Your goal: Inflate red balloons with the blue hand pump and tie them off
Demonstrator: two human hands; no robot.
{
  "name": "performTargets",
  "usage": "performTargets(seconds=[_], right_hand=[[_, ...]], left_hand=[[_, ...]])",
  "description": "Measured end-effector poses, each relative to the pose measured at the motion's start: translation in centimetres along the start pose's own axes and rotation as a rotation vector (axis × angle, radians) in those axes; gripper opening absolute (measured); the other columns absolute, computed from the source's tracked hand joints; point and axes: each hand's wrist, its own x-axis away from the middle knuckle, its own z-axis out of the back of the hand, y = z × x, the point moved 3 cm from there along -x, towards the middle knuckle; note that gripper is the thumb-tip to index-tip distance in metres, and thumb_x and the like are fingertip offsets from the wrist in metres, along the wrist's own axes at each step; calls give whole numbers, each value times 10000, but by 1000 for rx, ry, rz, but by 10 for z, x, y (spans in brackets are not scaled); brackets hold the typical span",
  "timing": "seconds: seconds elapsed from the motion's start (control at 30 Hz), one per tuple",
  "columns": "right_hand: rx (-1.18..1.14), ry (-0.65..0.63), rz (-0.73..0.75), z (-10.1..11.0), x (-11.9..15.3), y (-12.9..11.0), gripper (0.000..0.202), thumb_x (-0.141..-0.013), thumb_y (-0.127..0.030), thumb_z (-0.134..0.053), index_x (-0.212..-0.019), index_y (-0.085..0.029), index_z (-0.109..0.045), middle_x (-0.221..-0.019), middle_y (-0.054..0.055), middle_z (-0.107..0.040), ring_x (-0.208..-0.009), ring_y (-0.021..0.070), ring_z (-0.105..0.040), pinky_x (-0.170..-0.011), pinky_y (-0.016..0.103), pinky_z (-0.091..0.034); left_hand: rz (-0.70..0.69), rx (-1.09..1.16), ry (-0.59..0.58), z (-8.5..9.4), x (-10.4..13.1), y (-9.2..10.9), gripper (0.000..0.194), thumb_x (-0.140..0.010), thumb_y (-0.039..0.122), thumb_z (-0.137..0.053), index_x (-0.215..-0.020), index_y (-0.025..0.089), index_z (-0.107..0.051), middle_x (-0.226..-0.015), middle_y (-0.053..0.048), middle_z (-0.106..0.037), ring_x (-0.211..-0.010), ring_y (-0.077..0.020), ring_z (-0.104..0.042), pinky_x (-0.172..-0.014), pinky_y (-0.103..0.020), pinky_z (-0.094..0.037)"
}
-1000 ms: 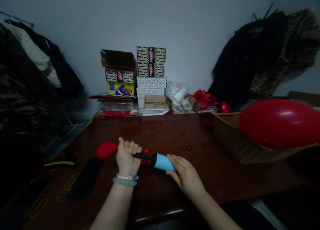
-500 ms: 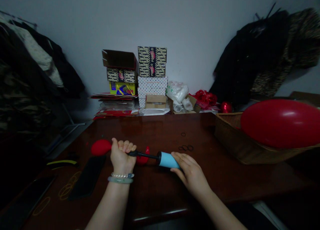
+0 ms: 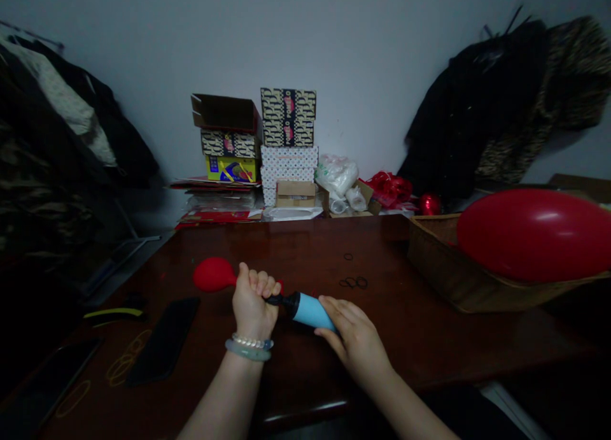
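My left hand (image 3: 256, 303) is closed around the neck of a small, partly filled red balloon (image 3: 214, 274) and the black nozzle end of a hand pump. The balloon's round end sticks out to the left of the fist. My right hand (image 3: 356, 335) wraps the pump's light blue barrel (image 3: 312, 311), which is pushed in close to the left fist, so little of the black rod shows. Some red material shows just behind the left fist, mostly hidden. Several small black bands (image 3: 353, 282) lie on the table beyond the pump.
A large red balloon (image 3: 534, 235) rests in a wicker basket (image 3: 453, 271) at the right. Two dark phone-like slabs, one a black slab (image 3: 165, 341), and several yellowish rubber bands (image 3: 125, 363) lie at the left. Stacked boxes (image 3: 289, 118) stand against the wall behind the table (image 3: 382, 249).
The left hand has moved right toward the pump barrel, shortening the exposed rod. The small balloon came right with it and looks somewhat larger. The right hand shifted slightly left.
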Motion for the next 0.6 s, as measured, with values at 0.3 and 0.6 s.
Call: performTargets(seconds=[0.3, 0.6], right_hand=[[-24, -41, 13, 8, -4, 15, 525, -860, -316, -604, -1352, -233, -440, -1269, 71, -590, -1153, 222, -548, -1000, 407, -454], [7, 3, 9, 11, -3, 16, 522, -856, -295, -609, -1351, -255, -447, -1242, 67, -610, -1124, 233, -570, -968, 422, -477]], left_hand=[[-56, 61, 36, 12, -18, 40, 523, -873, 403, -513, -520, 183, -196, -389, 71, -228, -325, -55, -229, -367, -208, -228], [-37, 96, 15, 19, -22, 44, 542, -880, 435, -497, -518, 180, -186, -391, 69, -226, -327, -51, -235, -367, -207, -231]])
